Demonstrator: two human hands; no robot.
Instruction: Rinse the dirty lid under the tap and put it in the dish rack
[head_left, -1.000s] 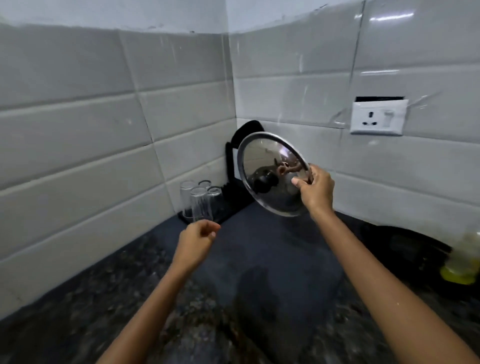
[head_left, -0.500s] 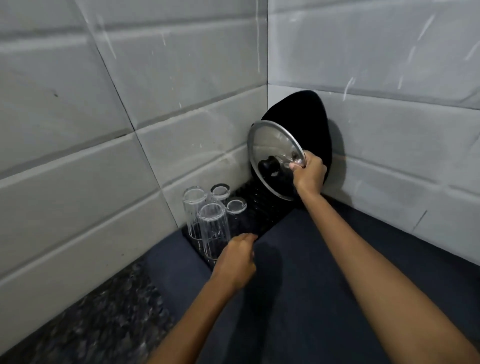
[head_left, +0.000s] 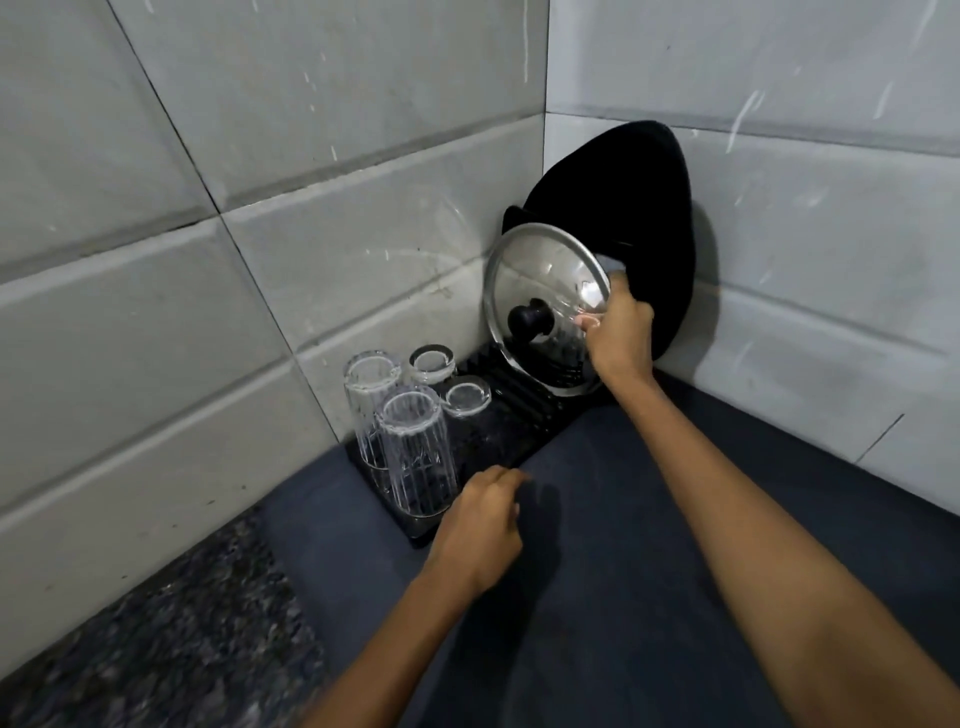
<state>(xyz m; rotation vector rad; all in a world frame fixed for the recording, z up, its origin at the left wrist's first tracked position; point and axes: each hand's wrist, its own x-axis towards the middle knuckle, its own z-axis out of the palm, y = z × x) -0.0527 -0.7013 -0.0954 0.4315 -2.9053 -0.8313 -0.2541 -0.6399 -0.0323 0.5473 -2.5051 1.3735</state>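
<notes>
Head view | right hand (head_left: 621, 338) grip: grasping glass lid (head_left: 545, 306) rim, lid upright over dish rack (head_left: 524, 410) | left hand (head_left: 483, 530) grip: loosely clenched, holding nothing | legible writing: none

No readable text, labels, brands or numbers anywhere in view

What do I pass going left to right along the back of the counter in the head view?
Two tall upturned glasses → two short glasses → glass lid → right hand gripping the lid's rim, with a black pan leaning in the corner behind.
</notes>
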